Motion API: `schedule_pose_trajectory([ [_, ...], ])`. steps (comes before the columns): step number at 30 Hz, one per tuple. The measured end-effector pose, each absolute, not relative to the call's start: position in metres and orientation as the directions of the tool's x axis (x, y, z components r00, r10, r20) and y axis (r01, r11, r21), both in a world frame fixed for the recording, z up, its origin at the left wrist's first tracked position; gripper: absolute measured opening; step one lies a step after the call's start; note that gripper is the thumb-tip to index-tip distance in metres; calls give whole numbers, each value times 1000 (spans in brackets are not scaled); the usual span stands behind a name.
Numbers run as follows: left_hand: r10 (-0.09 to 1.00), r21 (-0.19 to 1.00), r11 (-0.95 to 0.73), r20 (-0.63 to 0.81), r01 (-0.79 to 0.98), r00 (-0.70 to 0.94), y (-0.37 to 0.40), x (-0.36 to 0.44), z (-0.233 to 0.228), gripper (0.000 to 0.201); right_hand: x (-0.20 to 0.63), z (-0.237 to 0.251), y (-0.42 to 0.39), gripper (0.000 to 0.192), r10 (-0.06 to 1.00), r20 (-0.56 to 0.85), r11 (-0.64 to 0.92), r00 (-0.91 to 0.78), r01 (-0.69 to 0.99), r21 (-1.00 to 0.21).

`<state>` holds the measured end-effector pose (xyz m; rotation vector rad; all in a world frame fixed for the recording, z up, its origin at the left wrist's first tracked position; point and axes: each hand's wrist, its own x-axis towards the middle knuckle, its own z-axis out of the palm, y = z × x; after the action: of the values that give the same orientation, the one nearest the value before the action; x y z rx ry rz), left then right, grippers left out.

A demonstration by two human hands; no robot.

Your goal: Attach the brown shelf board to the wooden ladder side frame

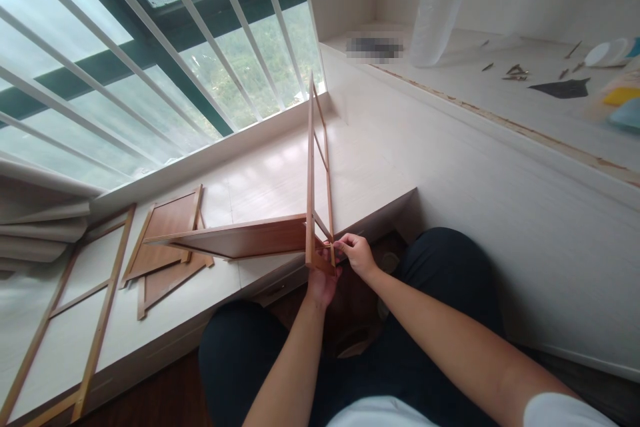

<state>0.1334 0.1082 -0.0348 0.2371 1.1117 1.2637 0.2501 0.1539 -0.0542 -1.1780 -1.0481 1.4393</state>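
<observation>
An upright wooden ladder-shaped frame [311,167] stands on end over the edge of the pale window platform [260,180]. A brown wooden shelf panel [235,238] meets it near its lower end and sticks out to the left. My left hand [321,282] grips the bottom end of the upright frame from below. My right hand [353,253] pinches at the joint where the frame's lower rail and the panel meet; whatever small part it holds is hidden by the fingers. My dark-trousered knees are below.
A second ladder frame [75,320] and two more brown panels [167,243] lie flat on the platform at left. White window bars [150,47] run behind. On the raised ledge at right stand a plastic bottle [440,7], loose screws [517,70] and a dark scrap [563,87].
</observation>
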Motion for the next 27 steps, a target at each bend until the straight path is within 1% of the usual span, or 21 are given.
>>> schedule_pose_trajectory([
  [4, 841, 694, 356, -530, -626, -108, 107, 133, -35, 41, 250, -55, 154, 50, 989, -124, -133, -79, -110, -985],
  [10, 837, 705, 360, -534, -610, -123, 106, 132, -36, 52, 250, -54, 154, 54, 989, -89, -96, -116, -56, -994],
  [16, 838, 710, 365, -532, -602, -119, 107, 131, -37, 52, 250, -53, 155, 60, 986, -63, -67, -153, -22, -998],
  [21, 840, 713, 372, -531, -595, -111, 106, 131, -39, 53, 248, -56, 154, 65, 982, -79, -85, -169, -27, -996],
  [27, 831, 722, 410, -548, -557, -99, 98, 131, -45, 58, 249, -55, 153, 73, 981, -142, -153, -134, -82, -985],
])
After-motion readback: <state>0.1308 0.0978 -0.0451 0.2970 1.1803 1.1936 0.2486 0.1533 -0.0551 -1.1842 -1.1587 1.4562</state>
